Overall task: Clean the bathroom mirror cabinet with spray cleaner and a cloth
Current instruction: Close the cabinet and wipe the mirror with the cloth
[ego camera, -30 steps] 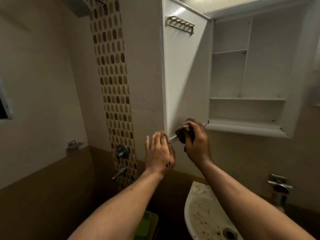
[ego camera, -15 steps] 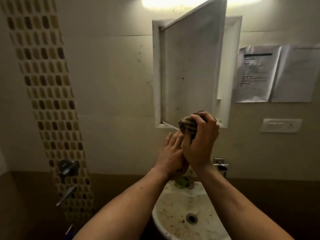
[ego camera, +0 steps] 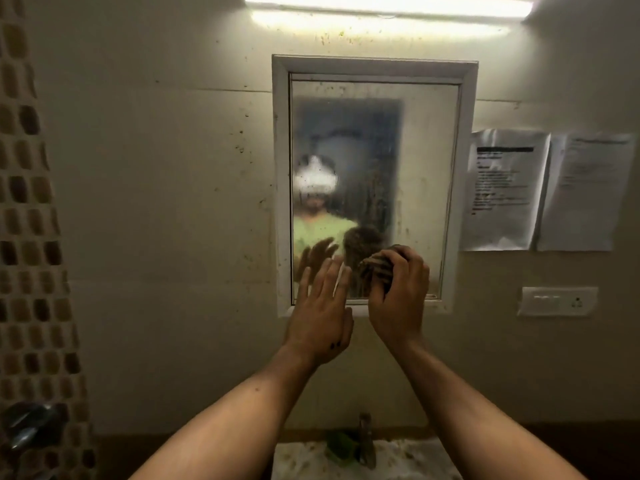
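Though the speckled wall (ego camera: 173,202) fills most of the view, your job sits mid-frame: the mirror cabinet (ego camera: 415,168), door flush in its white frame, glass hazy and streaked, grime spots thick near the edges. Your left hand (ego camera: 320,306) is flat, fingers straight and spread, tips up at the lower left corner of the glass; touching it or just off it, cannot tell. Your right hand (ego camera: 398,296) is curled tight round the cloth (ego camera: 379,266), a bunched striped wad held at the lower part of the mirror, just beside the left hand. Step in hand, as I read it: wiping the mirror front, starting low. Most of the glass looks not yet wiped. Next move calls for you to press the wad onto the glass and sweep up and across, left hand steadying the door so it does not swing out; mind the dirty frame corners. Hidden or unclear: spray cleaner not in view at all; whether the haze is wet spray or dry film, cannot tell; the reflection is blurred. The sink (ego camera: 311,459) is cut off by the bottom edge. Print on the papers (ego camera: 502,188) right of the cabinet is too small to read. The switch plate (ego camera: 557,301) sits below them, detail soft. The tap (ego camera: 365,441) is dim, and a green thing (ego camera: 341,445) beside it you cannot identify from here
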